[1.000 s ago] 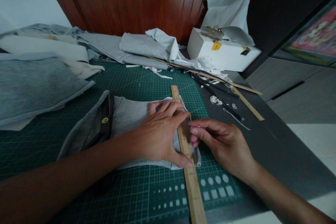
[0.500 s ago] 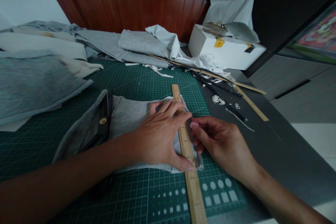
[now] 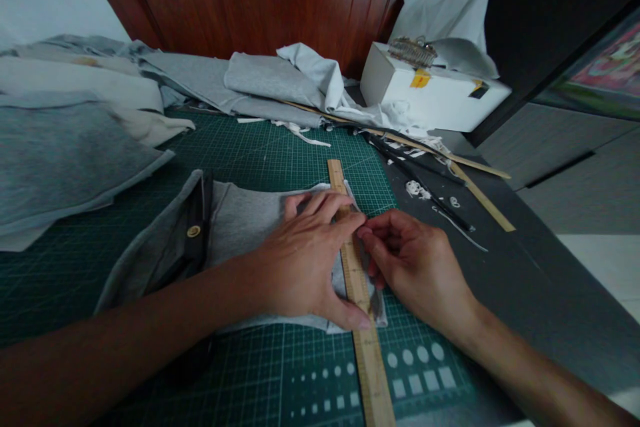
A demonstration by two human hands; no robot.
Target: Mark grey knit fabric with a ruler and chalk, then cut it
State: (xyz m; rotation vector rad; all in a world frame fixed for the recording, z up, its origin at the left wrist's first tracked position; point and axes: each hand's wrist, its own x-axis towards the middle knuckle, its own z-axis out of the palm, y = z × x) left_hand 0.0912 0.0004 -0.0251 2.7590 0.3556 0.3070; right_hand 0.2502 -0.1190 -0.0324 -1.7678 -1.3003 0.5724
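Observation:
My left hand [image 3: 307, 257] lies spread over a wooden ruler [image 3: 356, 277], pressing it onto a piece of grey fabric [image 3: 247, 217]. The ruler runs lengthwise near the fabric's right edge, and its near end extends onto the green cutting mat [image 3: 250, 373]. Beside the ruler, my right hand [image 3: 417, 257] is closed, thumb and forefinger pinched together at the fabric's right edge, close to my left forefinger. What sits in that pinch is hidden. Black scissors [image 3: 194, 232] with a brass-coloured pivot rest on the fabric's left part, partly covered by my left forearm.
More grey fabric [image 3: 65, 153] lies at the left, and folded cloth [image 3: 275, 77] lines the back. A white box [image 3: 430, 97] stands at the back right. Wooden strips [image 3: 483, 197], black cords [image 3: 420, 183] and white scraps [image 3: 416, 190] lie on the dark tabletop [image 3: 530, 293].
My right thumb has moved slightly left and up, closing against the forefinger at the fabric's edge. My left hand and the ruler have stayed in place.

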